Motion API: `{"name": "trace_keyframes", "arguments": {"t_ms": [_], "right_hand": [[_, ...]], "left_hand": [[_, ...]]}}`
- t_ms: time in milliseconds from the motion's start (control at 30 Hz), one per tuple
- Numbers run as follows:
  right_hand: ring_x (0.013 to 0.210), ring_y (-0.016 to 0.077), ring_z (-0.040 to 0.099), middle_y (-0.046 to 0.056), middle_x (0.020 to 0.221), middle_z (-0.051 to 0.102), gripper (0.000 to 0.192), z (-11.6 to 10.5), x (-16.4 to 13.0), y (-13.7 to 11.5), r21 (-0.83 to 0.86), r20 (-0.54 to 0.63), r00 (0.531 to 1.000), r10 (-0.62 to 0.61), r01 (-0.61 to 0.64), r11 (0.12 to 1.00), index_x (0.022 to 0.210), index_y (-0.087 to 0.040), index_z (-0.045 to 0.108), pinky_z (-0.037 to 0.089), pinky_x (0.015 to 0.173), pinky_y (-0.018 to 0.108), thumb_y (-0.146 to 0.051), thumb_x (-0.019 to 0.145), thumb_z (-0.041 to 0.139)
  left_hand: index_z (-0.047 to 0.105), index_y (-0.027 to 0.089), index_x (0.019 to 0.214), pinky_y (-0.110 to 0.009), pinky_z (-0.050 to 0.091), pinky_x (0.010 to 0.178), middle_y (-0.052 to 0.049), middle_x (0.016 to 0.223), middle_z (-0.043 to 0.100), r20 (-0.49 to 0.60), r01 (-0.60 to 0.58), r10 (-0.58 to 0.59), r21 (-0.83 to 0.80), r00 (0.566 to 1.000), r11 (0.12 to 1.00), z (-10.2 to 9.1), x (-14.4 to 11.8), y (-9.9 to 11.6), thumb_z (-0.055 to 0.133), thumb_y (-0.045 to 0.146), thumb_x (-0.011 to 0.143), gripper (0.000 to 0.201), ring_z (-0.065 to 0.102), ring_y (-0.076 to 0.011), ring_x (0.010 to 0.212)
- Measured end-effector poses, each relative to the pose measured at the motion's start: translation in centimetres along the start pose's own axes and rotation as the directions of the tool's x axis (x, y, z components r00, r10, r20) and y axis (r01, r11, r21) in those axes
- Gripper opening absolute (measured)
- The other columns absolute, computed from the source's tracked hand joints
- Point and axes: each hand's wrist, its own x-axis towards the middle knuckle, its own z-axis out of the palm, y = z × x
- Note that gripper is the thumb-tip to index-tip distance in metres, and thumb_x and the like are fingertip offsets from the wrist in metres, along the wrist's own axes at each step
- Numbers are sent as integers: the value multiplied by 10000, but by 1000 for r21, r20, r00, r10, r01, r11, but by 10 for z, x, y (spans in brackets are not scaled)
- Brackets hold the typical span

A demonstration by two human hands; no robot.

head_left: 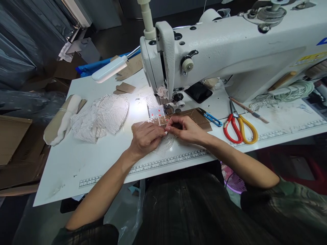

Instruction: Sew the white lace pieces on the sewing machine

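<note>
My left hand [146,139] and my right hand [187,130] meet at the fingertips in front of the sewing machine [219,51]. Both are closed in a pinch on the edge of a piece of white lace [165,144], which lies partly under my fingers. Just behind my hands is a strip of brown cardboard [198,119] on the machine bed, by the presser foot. Part of the lace is hidden by my left hand. The small lamp lights this spot.
White lace pieces [102,117] are heaped at left beside a fabric roll [62,119]. To the right lie blue thread snips [209,117], red-and-yellow-handled scissors [240,127], a wooden-handled tool [249,110] and a black phone [198,92]. A printed ruler [166,165] runs along the table's front edge.
</note>
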Motion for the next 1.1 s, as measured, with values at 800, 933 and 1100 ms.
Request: {"name": "trace_keyframes", "arguments": {"t_ms": [800,933,1100], "right_hand": [[524,84,415,-56,596,468,160,-7,-43,8,150,-307,949,-72,123,981,771,-208,446,300,491,227,-240,892,546],[550,97,452,-29,643,543,180,-20,-52,23,120,-278,960,33,1,993,834,-201,481,342,514,240,-338,937,538],[962,182,599,81,1135,639,443,-2,-38,5,-43,-106,983,-153,149,988,1160,-201,562,480,802,318,-417,815,737]], "left_hand": [[710,191,831,-216,465,507,5,749,739,140,575,-559,-145,817,805,-53,-5,43,682,257,848,74,610,-97,560],[704,184,853,-245,532,636,-22,828,745,139,686,-675,-240,725,687,-57,-11,37,699,292,838,109,670,-134,713],[698,171,850,-248,538,671,-31,814,724,277,652,-591,-362,758,666,-30,5,42,661,308,870,143,665,-136,738]]}}
